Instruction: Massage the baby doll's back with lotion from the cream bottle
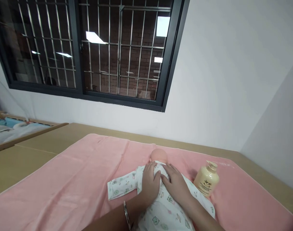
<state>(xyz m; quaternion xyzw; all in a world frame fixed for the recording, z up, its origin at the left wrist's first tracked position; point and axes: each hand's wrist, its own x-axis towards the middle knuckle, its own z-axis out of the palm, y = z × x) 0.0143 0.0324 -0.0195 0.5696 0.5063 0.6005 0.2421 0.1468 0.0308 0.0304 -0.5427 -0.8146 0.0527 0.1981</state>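
My left hand [150, 179] and right hand [176, 183] lie flat and open on the doll's [161, 192] chest, grasping nothing; it lies under my palms on the pink towel [71, 179], bottle [206, 179] just beside

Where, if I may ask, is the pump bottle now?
In the head view, the pump bottle sits on the pink towel, right of the doll and the right hand.

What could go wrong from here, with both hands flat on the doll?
The pump bottle stands close beside the right hand; a sideways sweep of that arm might knock it over onto the pink towel. The bangle behind the left hand may snag the printed suit of the doll.
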